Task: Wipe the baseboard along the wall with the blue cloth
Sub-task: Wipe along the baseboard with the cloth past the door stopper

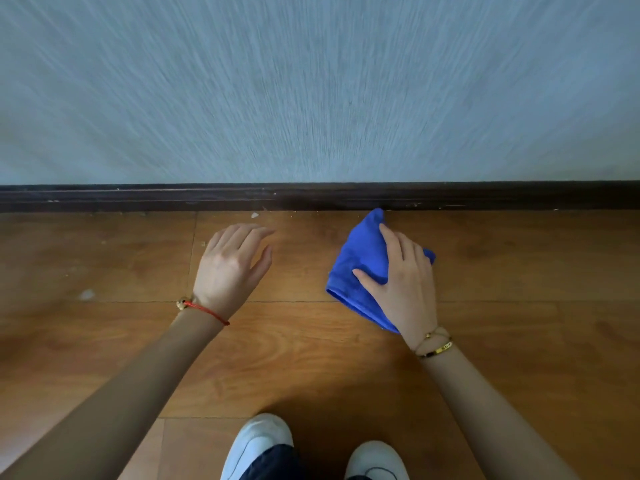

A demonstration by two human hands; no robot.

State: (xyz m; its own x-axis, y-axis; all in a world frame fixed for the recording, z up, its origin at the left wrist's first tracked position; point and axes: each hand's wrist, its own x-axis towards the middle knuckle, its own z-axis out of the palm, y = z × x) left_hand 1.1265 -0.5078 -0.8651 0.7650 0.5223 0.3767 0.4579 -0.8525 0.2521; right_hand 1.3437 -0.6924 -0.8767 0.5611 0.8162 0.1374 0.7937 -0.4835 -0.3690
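A dark brown baseboard (207,197) runs across the whole view at the foot of a pale grey-blue wall (311,91). My right hand (405,282) holds a folded blue cloth (362,261), thumb on its near side and fingers over its top. The cloth's far tip touches or nearly touches the baseboard's lower edge. My left hand (232,265) hovers over the wooden floor (294,351), left of the cloth, fingers relaxed and holding nothing, a short way from the baseboard.
Small pale specks of dirt (254,215) lie on the floor near the baseboard, and a pale smudge (86,294) sits at the left. My two white shoes (256,441) are at the bottom edge.
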